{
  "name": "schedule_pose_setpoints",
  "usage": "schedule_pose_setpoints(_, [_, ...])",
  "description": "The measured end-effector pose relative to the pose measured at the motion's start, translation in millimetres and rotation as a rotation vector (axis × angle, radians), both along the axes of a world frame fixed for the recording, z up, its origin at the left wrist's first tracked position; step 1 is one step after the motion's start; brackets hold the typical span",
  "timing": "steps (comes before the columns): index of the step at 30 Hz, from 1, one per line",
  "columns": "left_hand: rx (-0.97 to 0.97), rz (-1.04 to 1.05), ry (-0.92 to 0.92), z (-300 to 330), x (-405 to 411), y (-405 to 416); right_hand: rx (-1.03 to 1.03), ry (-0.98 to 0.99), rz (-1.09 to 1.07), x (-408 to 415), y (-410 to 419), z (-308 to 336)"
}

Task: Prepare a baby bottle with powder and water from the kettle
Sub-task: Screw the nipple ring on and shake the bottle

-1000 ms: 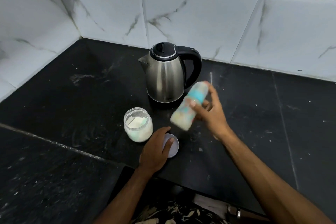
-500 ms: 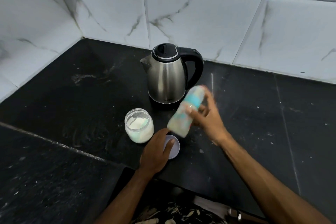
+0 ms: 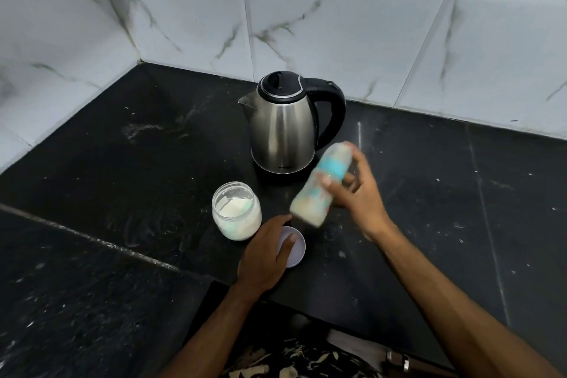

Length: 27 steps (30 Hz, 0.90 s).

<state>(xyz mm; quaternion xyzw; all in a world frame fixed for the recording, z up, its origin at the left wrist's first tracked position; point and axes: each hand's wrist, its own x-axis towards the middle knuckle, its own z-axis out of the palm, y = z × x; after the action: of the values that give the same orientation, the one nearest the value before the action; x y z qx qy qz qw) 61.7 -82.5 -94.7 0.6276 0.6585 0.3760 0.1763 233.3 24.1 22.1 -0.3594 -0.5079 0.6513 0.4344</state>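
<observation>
My right hand (image 3: 359,196) grips a baby bottle (image 3: 319,186) with a teal ring. The bottle is tilted in the air in front of the kettle, blurred, with pale liquid inside. A steel kettle (image 3: 283,129) with a black lid and handle stands at the back, lid closed. An open glass jar of white powder (image 3: 236,215) stands left of the bottle. My left hand (image 3: 264,255) rests with relaxed fingers on a pale lilac lid (image 3: 296,250) that lies flat on the counter.
The black stone counter (image 3: 138,163) is dusted with white specks and meets white marble-look wall tiles (image 3: 337,34) at the back and left. Its front edge (image 3: 352,319) runs just below my left wrist. A lower black ledge (image 3: 76,301) lies at the front left.
The bottle in my right hand has shifted up and down, its lower end dipping toward the lid and back. My left hand has stayed on the lid.
</observation>
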Motion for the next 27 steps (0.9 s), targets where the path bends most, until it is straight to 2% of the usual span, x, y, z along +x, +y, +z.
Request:
schedule_pose_setpoints(2, [-0.003, 0.003, -0.017, -2, -1, -1, -0.101, 0.189, -0.207, -1, 9, 4])
schedule_pose_setpoints(3, [-0.008, 0.005, -0.019, -2, -1, -1, -0.115, 0.214, -0.226, -2, 9, 4])
schedule_pose_setpoints(5, [-0.012, 0.002, -0.006, -3, 0, 0, -0.069, 0.072, -0.077, -4, -3, 3])
schedule_pose_setpoints(7, [-0.02, -0.009, -0.015, 0, 0, 0, 0.01, -0.122, 0.196, -4, -14, 2])
schedule_pose_setpoints(8, [-0.02, -0.014, -0.021, 0, -1, 0, 0.039, -0.145, 0.248, -3, -13, 1])
schedule_pose_setpoints(9, [-0.02, -0.012, -0.017, -1, 0, 0, 0.05, -0.115, 0.208, -3, -10, 3])
schedule_pose_setpoints(12, [-0.01, -0.002, -0.018, -3, -1, 0, -0.08, 0.141, -0.153, -4, 8, 7])
schedule_pose_setpoints(13, [-0.008, -0.003, -0.022, -2, 0, 0, -0.104, 0.2, -0.197, -4, 11, 4])
schedule_pose_setpoints(15, [-0.01, -0.002, -0.015, -1, 0, 0, -0.073, 0.093, -0.089, -2, 5, 0])
schedule_pose_setpoints(17, [-0.025, -0.006, -0.018, 1, 0, 0, 0.016, -0.127, 0.175, 0, -5, 1])
schedule_pose_setpoints(18, [-0.03, -0.011, -0.019, 1, 0, 0, 0.047, -0.173, 0.236, 2, -5, 0])
schedule_pose_setpoints(19, [-0.032, -0.012, -0.017, 0, 0, 0, 0.053, -0.149, 0.207, 3, -2, 2])
schedule_pose_setpoints(22, [-0.029, -0.009, -0.01, -1, -1, 0, -0.089, 0.127, -0.132, -2, 10, 6])
schedule_pose_setpoints(23, [-0.033, -0.008, -0.007, -1, -1, 0, -0.113, 0.17, -0.173, -4, 11, 4])
schedule_pose_setpoints(25, [-0.04, 0.01, 0.005, -2, 0, 0, -0.071, 0.065, -0.055, -9, 1, 1])
schedule_pose_setpoints(27, [-0.063, 0.033, -0.028, -1, 0, -1, 0.012, -0.1, 0.209, -12, -11, -4])
